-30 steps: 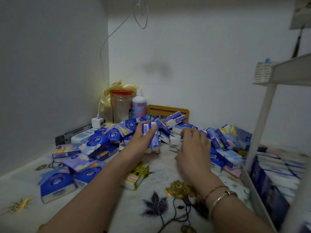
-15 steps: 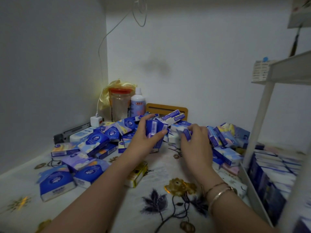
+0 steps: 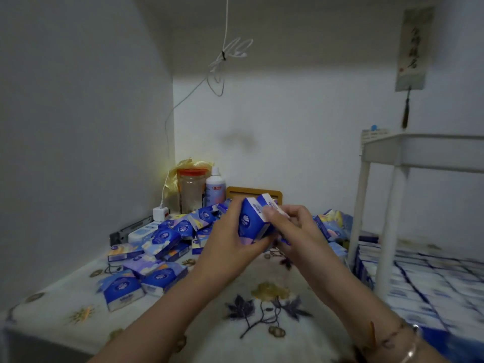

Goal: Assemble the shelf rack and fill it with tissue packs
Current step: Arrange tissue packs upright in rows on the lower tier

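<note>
Head camera view, looking down over a white flower-printed tablecloth (image 3: 262, 334). Both hands meet above the middle of the table. The left hand (image 3: 230, 247) curls around a small bunch of blue and white tissue packs (image 3: 252, 221), thumb beneath, fingers behind. The right hand (image 3: 293, 229) pinches the same bunch from the right side, fingertips on its white upper edge. The packs stand roughly upright, long axis running up and tilted slightly left, white ends toward the ceiling.

Behind and left of the hands lies a loose pile of blue tissue packs (image 3: 162, 239), reaching toward the table's left edge. Bare cloth lies open beneath the forearms. At right stands a white plastic shelf rack (image 3: 392, 205); its lower tier is covered with rows of blue and white packs (image 3: 424, 279), blurred. In the back corner stand a clear jar with a red lid (image 3: 192, 189) and a white bottle (image 3: 215, 186).
</note>
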The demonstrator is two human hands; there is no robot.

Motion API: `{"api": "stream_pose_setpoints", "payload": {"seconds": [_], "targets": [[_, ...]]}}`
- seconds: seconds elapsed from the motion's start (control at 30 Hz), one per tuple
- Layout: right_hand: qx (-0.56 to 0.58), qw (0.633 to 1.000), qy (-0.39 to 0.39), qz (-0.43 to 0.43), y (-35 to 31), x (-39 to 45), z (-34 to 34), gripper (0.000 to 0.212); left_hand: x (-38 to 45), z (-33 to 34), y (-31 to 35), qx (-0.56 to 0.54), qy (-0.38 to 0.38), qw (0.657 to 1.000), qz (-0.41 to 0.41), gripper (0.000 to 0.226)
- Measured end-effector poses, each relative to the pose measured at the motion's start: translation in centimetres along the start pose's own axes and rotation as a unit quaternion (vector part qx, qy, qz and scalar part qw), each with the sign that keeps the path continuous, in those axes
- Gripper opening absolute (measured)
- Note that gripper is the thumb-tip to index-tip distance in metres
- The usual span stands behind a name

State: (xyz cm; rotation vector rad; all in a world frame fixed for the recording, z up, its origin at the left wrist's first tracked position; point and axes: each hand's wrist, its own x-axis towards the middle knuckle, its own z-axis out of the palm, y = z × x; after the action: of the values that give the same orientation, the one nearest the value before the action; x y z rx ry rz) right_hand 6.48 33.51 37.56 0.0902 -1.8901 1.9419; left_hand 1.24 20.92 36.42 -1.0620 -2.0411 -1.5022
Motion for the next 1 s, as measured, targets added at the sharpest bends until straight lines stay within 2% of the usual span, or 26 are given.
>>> {"api": "stream_pose_setpoints", "payload": {"seconds": [0.17, 0.33, 0.5, 0.7, 0.8, 0.87, 0.93, 1.0], "targets": [[-0.072, 0.995, 0.003, -0.066, -3.2, -6.4, -2.4, 0.036, -3.3, 1.6, 4.4, 0.041, -0.021, 0.998, 0.039, 0.057], [-0.145, 0.980, -0.003, -0.137, -5.8, -12.4, -6.7, 0.044, -5.7, 4.6, 10.0, -0.007, -0.051, 0.997, 0.063, 0.059], [-0.224, 0.966, 0.028, -0.128, -7.6, -14.9, -11.3, 0.050, -6.4, 9.0, 14.3, -0.054, -0.067, 0.995, 0.052, 0.057], [-0.329, 0.934, 0.089, -0.105, -9.3, -16.6, -16.8, 0.064, -5.2, 14.7, 17.5, -0.012, -0.076, 0.992, 0.099, 0.043], [-0.304, 0.942, 0.127, -0.060, -9.7, -16.6, -19.6, 0.058, -4.2, 17.8, 18.1, -0.013, -0.107, 0.988, 0.112, 0.041], [-0.280, 0.948, 0.151, -0.025, -9.7, -15.9, -21.8, 0.044, -3.1, 19.9, 17.9, -0.011, -0.130, 0.984, 0.122, 0.048], [-0.278, 0.943, 0.185, -0.007, -9.7, -14.8, -23.9, 0.025, -1.8, 22.1, 17.2, -0.014, -0.174, 0.978, 0.117, 0.070], [-0.309, 0.922, 0.232, 0.002, -9.7, -13.3, -26.1, 0.022, -0.1, 23.9, 16.2, 0.021, -0.221, 0.971, 0.091, 0.090]]}}
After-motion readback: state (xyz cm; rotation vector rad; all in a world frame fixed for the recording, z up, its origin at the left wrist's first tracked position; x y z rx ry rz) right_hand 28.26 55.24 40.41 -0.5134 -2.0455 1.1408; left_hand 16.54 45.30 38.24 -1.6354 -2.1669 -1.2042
